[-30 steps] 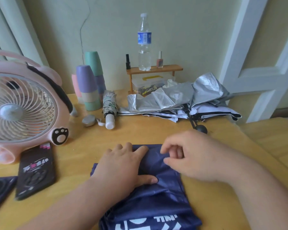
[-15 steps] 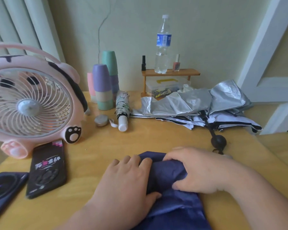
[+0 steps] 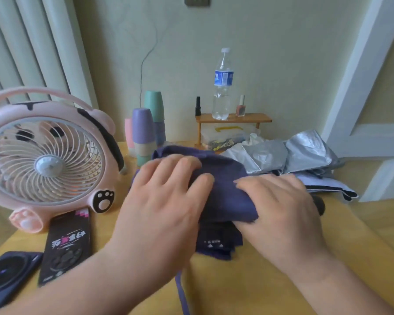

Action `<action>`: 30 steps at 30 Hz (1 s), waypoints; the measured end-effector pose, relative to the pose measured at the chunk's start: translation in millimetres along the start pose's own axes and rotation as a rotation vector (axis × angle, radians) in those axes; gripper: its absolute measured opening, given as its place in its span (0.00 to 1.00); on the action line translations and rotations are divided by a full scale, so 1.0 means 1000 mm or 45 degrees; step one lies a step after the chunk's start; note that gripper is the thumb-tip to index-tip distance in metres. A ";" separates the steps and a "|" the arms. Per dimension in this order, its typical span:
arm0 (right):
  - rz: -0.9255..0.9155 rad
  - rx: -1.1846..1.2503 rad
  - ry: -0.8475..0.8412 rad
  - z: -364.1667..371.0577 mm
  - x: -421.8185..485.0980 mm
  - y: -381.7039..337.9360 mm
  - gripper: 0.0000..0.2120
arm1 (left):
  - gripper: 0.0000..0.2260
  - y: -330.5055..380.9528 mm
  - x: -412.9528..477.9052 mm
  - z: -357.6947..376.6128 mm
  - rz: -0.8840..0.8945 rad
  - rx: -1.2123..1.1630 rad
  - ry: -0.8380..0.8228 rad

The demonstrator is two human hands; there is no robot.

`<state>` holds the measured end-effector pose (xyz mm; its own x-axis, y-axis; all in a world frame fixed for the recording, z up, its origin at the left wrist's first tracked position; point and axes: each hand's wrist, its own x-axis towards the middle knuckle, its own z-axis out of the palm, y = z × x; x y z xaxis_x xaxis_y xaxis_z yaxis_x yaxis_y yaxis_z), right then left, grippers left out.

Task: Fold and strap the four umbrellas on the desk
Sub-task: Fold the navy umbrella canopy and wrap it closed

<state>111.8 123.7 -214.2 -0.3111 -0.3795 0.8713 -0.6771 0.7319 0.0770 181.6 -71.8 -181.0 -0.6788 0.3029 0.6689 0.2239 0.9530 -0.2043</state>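
A navy blue umbrella is bunched into a loose roll, raised over the middle of the wooden desk. My left hand lies over its left side with fingers curved round the fabric. My right hand grips the roll's right end. A thin navy strap hangs down toward the desk's front edge. Behind, at the right, an unfolded silver umbrella lies in a heap, its black handle knob peeking out past my right hand. The small folded umbrella is hidden behind the navy fabric.
A pink desk fan stands at the left, with a black phone case and a dark phone in front of it. Stacked cups, a small wooden shelf with a water bottle and a plastic box line the back wall.
Both hands have lifted the navy umbrella off the desk and away from me, gathering the flat fabric into a roll. It now hides the small folded umbrella. The camera tilted up.
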 end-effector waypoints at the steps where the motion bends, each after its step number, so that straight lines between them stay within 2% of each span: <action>1: 0.005 0.004 0.140 -0.003 0.002 0.002 0.08 | 0.16 -0.003 0.007 -0.012 0.018 -0.001 0.106; 3: -0.025 0.014 0.319 -0.005 0.004 0.004 0.09 | 0.16 -0.004 0.012 -0.024 0.064 -0.020 0.271; 5: -0.052 -0.028 0.370 -0.001 0.001 0.008 0.12 | 0.16 -0.001 0.004 -0.018 0.096 -0.052 0.349; 8: -0.009 -0.107 0.141 0.013 -0.008 0.011 0.17 | 0.18 -0.004 -0.016 0.017 0.056 -0.108 0.286; 13: -0.095 -0.167 -0.456 0.045 -0.037 -0.008 0.20 | 0.21 -0.019 -0.059 0.075 -0.130 -0.210 -0.275; 15: -0.106 -0.148 -0.583 0.044 -0.045 -0.011 0.23 | 0.21 -0.018 -0.069 0.076 -0.144 -0.274 -0.361; 17: -0.128 -0.144 -0.666 0.038 -0.050 -0.009 0.24 | 0.18 -0.016 -0.074 0.072 -0.148 -0.342 -0.329; 20: -0.134 -0.150 -0.712 0.030 -0.054 -0.005 0.24 | 0.21 -0.019 -0.075 0.067 -0.262 -0.542 -0.264; 21: -0.134 -0.135 -0.691 0.030 -0.056 -0.005 0.23 | 0.19 -0.022 -0.074 0.068 -0.316 -0.621 -0.253; 23: -0.165 -0.082 -0.636 0.030 -0.058 -0.009 0.21 | 0.08 -0.028 -0.070 0.066 -0.470 -0.759 -0.164; 24: -0.195 -0.054 -0.615 0.029 -0.059 -0.011 0.19 | 0.08 -0.032 -0.067 0.064 -0.596 -0.836 -0.138; 25: -0.229 -0.029 -0.596 0.028 -0.059 -0.014 0.17 | 0.15 -0.036 -0.064 0.060 -0.766 -0.918 -0.179; 27: -0.303 0.026 -0.569 0.026 -0.060 -0.020 0.13 | 0.26 -0.046 -0.055 0.048 -1.052 -1.108 -0.445; 28: -0.336 0.053 -0.561 0.024 -0.060 -0.022 0.11 | 0.29 -0.050 -0.048 0.042 -1.067 -1.123 -0.593; 30: -0.391 0.109 -0.567 0.022 -0.059 -0.025 0.08 | 0.27 -0.061 -0.034 0.036 -0.917 -1.045 -0.841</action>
<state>132.2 115.8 -278.5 -0.3300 -0.7850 0.5243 -0.8272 0.5081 0.2400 165.9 -139.4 -217.0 -0.9909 -0.1045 -0.0853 -0.1339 0.6886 0.7126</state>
